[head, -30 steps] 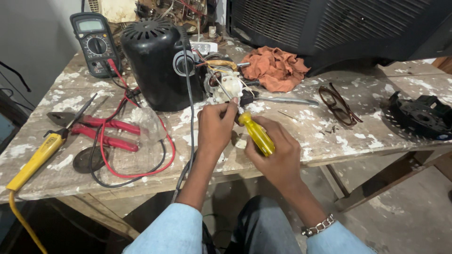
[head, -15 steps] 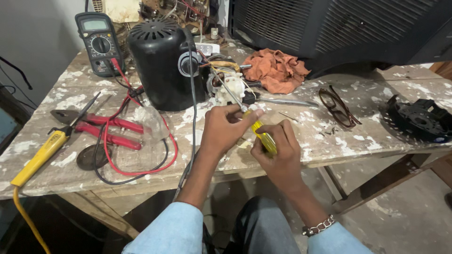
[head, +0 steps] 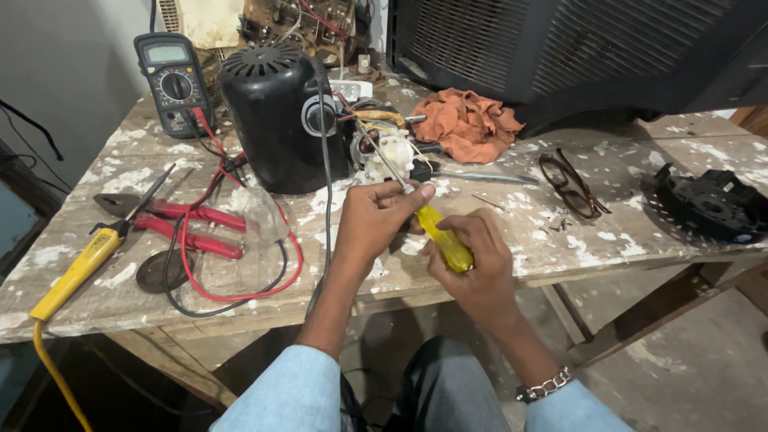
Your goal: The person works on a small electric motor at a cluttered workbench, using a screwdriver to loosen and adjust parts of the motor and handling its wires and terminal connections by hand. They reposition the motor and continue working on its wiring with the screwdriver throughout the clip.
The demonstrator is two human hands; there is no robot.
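Note:
My right hand (head: 474,260) grips the yellow handle of a screwdriver (head: 445,239) over the front edge of a paint-spattered wooden table (head: 560,240). My left hand (head: 376,222) pinches the thin metal shaft near the handle. The shaft slants up and left, its tip at a small white motor part (head: 390,154) with wires. That part sits beside a black cylindrical motor housing (head: 276,116).
A multimeter (head: 170,80) with red and black leads stands at back left. Red-handled pliers (head: 188,228) and a yellow soldering iron (head: 76,272) lie left. An orange rag (head: 468,124), brown glasses (head: 570,186) and a black round part (head: 708,204) lie right.
Both hands drew slightly back toward me, and the screwdriver now lies flatter with its tip reaching to the white motor part. My left fingers shifted onto the shaft.

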